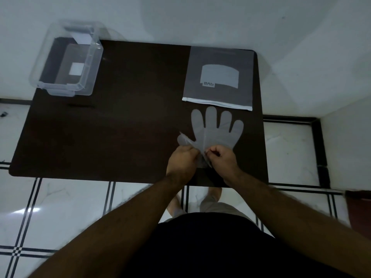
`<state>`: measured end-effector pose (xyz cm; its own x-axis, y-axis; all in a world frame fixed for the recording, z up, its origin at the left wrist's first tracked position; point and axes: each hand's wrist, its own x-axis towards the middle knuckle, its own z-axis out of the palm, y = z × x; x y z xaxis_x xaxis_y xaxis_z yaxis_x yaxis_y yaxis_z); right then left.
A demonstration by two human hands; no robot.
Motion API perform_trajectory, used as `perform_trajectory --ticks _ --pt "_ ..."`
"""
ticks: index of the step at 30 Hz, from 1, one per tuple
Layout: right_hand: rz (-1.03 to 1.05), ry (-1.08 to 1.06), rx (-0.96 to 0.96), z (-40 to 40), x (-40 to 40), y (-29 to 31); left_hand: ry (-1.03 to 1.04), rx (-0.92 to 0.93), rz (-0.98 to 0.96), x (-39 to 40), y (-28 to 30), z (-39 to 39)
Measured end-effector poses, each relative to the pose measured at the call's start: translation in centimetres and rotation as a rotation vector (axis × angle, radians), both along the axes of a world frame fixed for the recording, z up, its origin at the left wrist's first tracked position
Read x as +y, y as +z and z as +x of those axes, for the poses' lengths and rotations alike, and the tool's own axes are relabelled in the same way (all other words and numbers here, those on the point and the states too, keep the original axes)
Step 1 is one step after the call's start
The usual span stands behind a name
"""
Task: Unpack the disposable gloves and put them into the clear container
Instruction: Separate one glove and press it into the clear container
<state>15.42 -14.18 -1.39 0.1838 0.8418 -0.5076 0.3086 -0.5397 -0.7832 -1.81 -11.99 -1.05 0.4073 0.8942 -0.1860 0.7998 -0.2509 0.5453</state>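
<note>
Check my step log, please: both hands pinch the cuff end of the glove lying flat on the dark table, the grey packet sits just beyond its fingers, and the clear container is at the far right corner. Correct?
Not quite. The head view shows the clear container at the table's far left corner, not the right. The rest holds: left hand and right hand pinch the glove's cuff end, with the grey packet beyond its fingers.

A: Support surface?
B: Dark table (100, 137); clear container (66, 61) at far-left corner; grey zip pouch (218, 77) far right; translucent glove (216, 131) flat just beside the pouch

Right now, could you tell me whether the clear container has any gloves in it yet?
None visible: the clear container stands open with only white labels showing, and the glove lies on the table.
</note>
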Motion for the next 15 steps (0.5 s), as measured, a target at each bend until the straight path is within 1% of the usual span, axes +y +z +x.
perform_trajectory --ticks 2,4,6,8,11,15 --pt "-0.003 -0.021 0.006 0.3 0.3 0.1 -0.123 0.084 0.077 0.4 -0.1 0.1" --pt "0.016 -0.024 -0.024 0.7 0.6 0.6 -0.204 0.131 0.102 0.6 -0.3 0.1" --pt "0.078 0.014 -0.098 1.3 1.1 1.1 -0.268 0.182 0.1 0.7 -0.3 0.2" --pt "0.141 0.1 -0.184 2.0 1.8 2.0 -0.302 0.224 0.081 0.9 -0.2 0.3" --pt "0.173 0.184 -0.259 3.0 3.1 3.6 -0.276 0.205 0.068 1.2 0.0 0.6" --pt "0.182 0.195 -0.328 4.1 4.8 5.8 -0.279 0.12 0.04 2.4 0.8 1.6"
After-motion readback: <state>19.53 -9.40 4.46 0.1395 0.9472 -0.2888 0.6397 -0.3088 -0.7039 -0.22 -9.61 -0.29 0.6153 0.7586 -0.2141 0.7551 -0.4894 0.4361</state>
